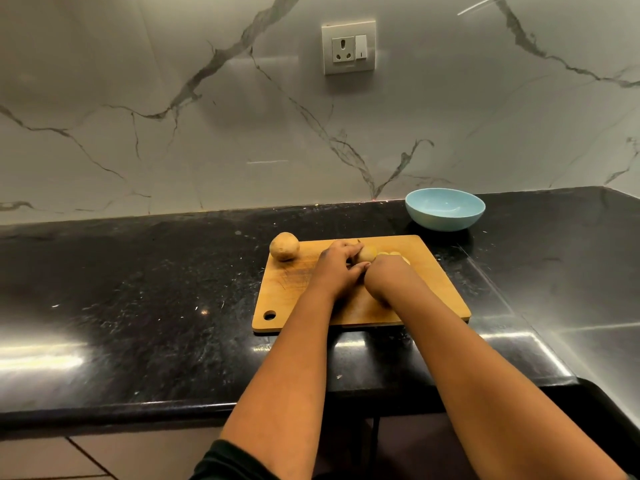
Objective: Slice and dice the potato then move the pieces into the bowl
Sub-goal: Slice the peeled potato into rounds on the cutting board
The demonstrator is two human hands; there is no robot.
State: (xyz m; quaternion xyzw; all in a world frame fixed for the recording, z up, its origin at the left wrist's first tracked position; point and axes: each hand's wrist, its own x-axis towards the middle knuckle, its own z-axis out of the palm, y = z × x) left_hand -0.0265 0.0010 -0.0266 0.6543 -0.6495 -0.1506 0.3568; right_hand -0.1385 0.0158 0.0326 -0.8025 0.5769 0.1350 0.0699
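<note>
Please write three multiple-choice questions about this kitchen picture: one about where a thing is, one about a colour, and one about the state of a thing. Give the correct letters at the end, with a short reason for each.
1. Where is the whole potato?
A. in the bowl
B. on the far left corner of the cutting board
C. on the floor

2. What colour is the bowl?
A. light blue
B. red
C. black

3. What is the state of the bowl?
A. full of potato pieces
B. turned upside down
C. upright, with no pieces in it

Answers:
1 B: the potato sits at the board's far left corner, apart from the left hand and the right hand.
2 A: its wall and inside are light blue against the black counter.
3 C: its open side faces up and the inside shows only bare blue.
</note>
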